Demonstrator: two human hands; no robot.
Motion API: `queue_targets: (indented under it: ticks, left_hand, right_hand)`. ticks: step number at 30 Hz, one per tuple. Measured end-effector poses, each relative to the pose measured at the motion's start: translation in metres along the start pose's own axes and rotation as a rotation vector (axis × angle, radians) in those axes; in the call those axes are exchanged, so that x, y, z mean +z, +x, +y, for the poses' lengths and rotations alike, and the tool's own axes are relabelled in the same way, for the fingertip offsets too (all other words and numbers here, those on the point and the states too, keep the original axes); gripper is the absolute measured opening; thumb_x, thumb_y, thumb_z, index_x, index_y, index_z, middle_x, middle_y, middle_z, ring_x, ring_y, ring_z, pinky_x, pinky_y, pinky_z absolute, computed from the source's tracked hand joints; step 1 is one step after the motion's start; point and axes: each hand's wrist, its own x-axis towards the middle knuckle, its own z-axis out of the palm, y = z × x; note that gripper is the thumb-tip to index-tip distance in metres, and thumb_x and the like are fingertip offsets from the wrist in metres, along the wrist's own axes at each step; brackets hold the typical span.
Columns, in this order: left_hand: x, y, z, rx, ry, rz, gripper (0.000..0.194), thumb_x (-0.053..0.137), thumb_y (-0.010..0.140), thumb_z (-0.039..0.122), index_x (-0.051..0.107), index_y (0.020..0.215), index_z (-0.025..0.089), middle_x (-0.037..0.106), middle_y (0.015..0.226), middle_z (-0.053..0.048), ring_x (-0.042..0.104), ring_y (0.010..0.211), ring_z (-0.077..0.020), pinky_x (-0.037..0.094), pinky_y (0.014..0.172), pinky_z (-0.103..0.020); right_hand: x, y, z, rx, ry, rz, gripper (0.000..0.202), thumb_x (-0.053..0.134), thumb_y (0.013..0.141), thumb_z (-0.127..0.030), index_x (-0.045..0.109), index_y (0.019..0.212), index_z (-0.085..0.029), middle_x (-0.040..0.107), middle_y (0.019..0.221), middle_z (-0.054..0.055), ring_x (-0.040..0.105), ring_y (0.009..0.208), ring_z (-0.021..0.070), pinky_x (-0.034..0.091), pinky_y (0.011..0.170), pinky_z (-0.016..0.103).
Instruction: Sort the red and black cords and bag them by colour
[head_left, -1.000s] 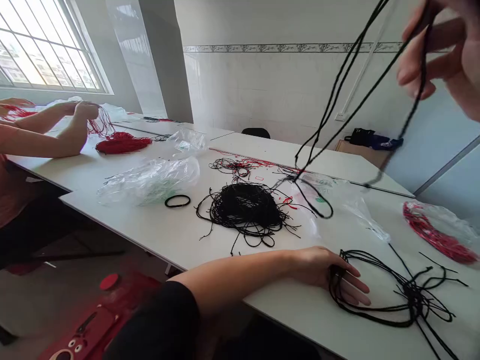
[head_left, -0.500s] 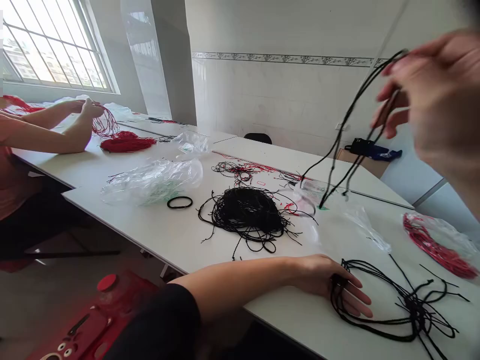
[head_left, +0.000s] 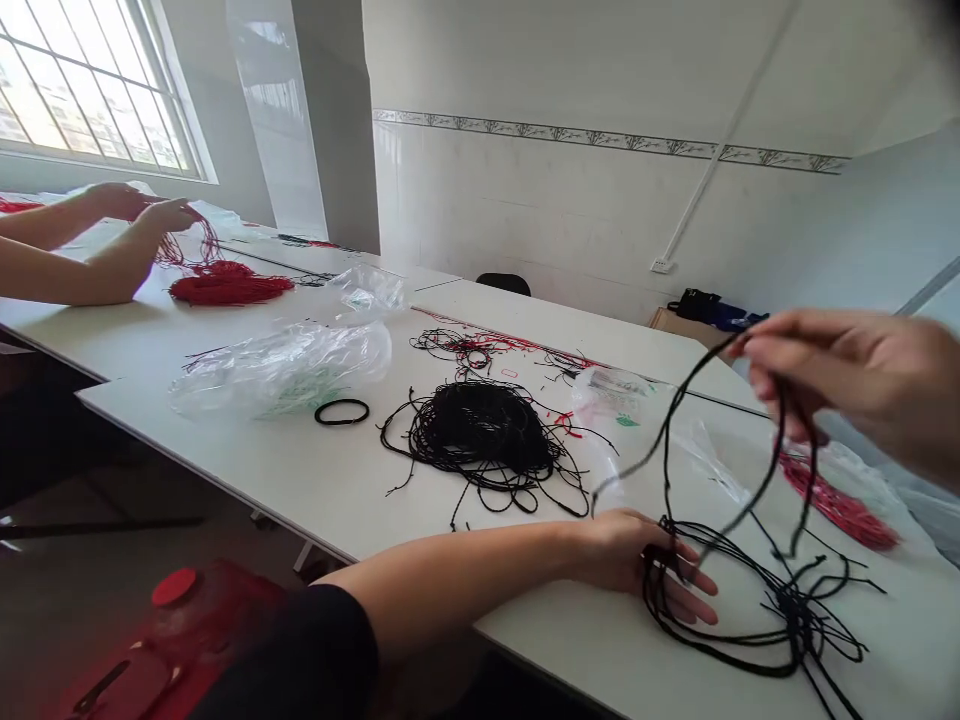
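Cord in my right hand: black cord (head_left: 757,490), thin and limp, is pinched between the fingers (head_left: 780,385) of my right hand (head_left: 847,385), which is raised above the desk (head_left: 315,480); its loops hang down toward the bundle below.
Bundle under my left hand: a bunch of black cords (head_left: 780,620) lies on the desk near its front edge, with my left hand (head_left: 645,560) flat on its left end, fingers (head_left: 694,605) spread and pressing down, not curled around anything.
Weight: I judge it very light; one strand takes no effort to lift.
Stiffness: soft and floppy, it sags and curls wherever it isn't held.
Surface: looks like a matt woven string, so probably not slippery, but thin enough to slide through a loose pinch.
Tangling: likely the main trouble; loose ends cross each other in the bundle and could snag.
Where to hold: pinch a strand near its end or at the top of a loop, and pin the bundle where the strands gather.
Breakage: I see nothing fragile here.
Nearby: a larger pile of black cord (head_left: 480,435) sits further back, a black ring (head_left: 341,411) and a clear plastic bag (head_left: 285,365) to its left, red cords in a bag (head_left: 840,500) at the right.
Other person: two hands (head_left: 142,210) at far left work a heap of red cord (head_left: 225,287).
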Motion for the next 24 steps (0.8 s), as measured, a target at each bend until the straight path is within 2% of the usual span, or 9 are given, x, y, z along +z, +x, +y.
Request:
queue_targets:
  ticks: [4, 7, 9, 12, 16, 19, 24]
  left_hand:
    - [0.002, -0.005, 0.006, 0.108, -0.031, 0.046, 0.016, 0.038, 0.077, 0.014, 0.054, 0.076, 0.010, 0.062, 0.082, -0.010, 0.064, 0.064, -0.0199, 0.044, 0.070, -0.036]
    - [0.004, -0.009, 0.011, 0.168, -0.041, 0.079, 0.015, 0.039, 0.080, 0.017, 0.052, 0.078, 0.011, 0.060, 0.089, -0.010, 0.064, 0.073, -0.0206, 0.043, 0.073, -0.035]
    - [0.004, -0.010, 0.014, 0.180, -0.028, 0.089, 0.013, 0.043, 0.080, 0.020, 0.052, 0.081, 0.011, 0.060, 0.088, -0.010, 0.063, 0.075, -0.0200, 0.043, 0.072, -0.034]
    - [0.004, -0.010, 0.018, 0.189, 0.010, 0.129, 0.013, 0.047, 0.078, 0.022, 0.052, 0.086, 0.013, 0.058, 0.078, -0.006, 0.059, 0.068, -0.0153, 0.043, 0.069, -0.032]
    - [0.005, -0.010, 0.022, 0.180, 0.050, 0.188, 0.016, 0.051, 0.077, 0.026, 0.052, 0.087, 0.014, 0.053, 0.072, -0.001, 0.051, 0.059, -0.0094, 0.041, 0.063, -0.026]
    - [0.009, -0.008, 0.025, 0.168, 0.047, 0.217, 0.016, 0.051, 0.077, 0.027, 0.053, 0.087, 0.014, 0.050, 0.071, 0.000, 0.044, 0.054, -0.0064, 0.036, 0.056, -0.021]
    - [0.018, -0.003, 0.030, 0.187, 0.049, 0.273, 0.015, 0.048, 0.080, 0.024, 0.054, 0.087, 0.012, 0.046, 0.071, 0.000, 0.034, 0.049, -0.0027, 0.031, 0.052, -0.019]
  right_hand:
    - [0.010, -0.031, 0.031, 0.270, 0.013, -0.279, 0.036, 0.057, 0.072, -0.052, 0.056, 0.074, -0.016, 0.054, 0.061, 0.001, 0.049, 0.038, 0.0085, 0.036, 0.030, 0.019]
    - [0.018, -0.045, 0.064, 0.368, 0.054, -0.364, 0.035, 0.055, 0.075, -0.051, 0.054, 0.076, -0.015, 0.052, 0.063, 0.000, 0.050, 0.040, 0.0073, 0.036, 0.032, 0.018]
    - [0.020, -0.052, 0.088, 0.396, 0.077, -0.375, 0.035, 0.054, 0.075, -0.050, 0.054, 0.077, -0.015, 0.052, 0.062, -0.001, 0.049, 0.039, 0.0070, 0.035, 0.032, 0.018]
    - [0.019, -0.061, 0.122, 0.425, 0.150, -0.347, 0.035, 0.054, 0.075, -0.051, 0.053, 0.077, -0.016, 0.052, 0.061, -0.002, 0.048, 0.038, 0.0071, 0.034, 0.031, 0.018]
    - [0.015, -0.074, 0.156, 0.454, 0.361, -0.271, 0.033, 0.056, 0.075, -0.048, 0.052, 0.076, -0.015, 0.045, 0.054, -0.005, 0.040, 0.034, 0.0044, 0.030, 0.031, 0.017]
    - [0.013, -0.083, 0.166, 0.460, 0.474, -0.279, 0.030, 0.056, 0.076, -0.045, 0.053, 0.076, -0.015, 0.041, 0.049, -0.006, 0.037, 0.033, 0.0037, 0.029, 0.031, 0.017]
    - [0.008, -0.088, 0.162, 0.367, 0.558, -0.357, 0.026, 0.060, 0.074, -0.039, 0.055, 0.072, -0.014, 0.051, 0.059, -0.001, 0.049, 0.044, 0.0076, 0.037, 0.032, 0.017]
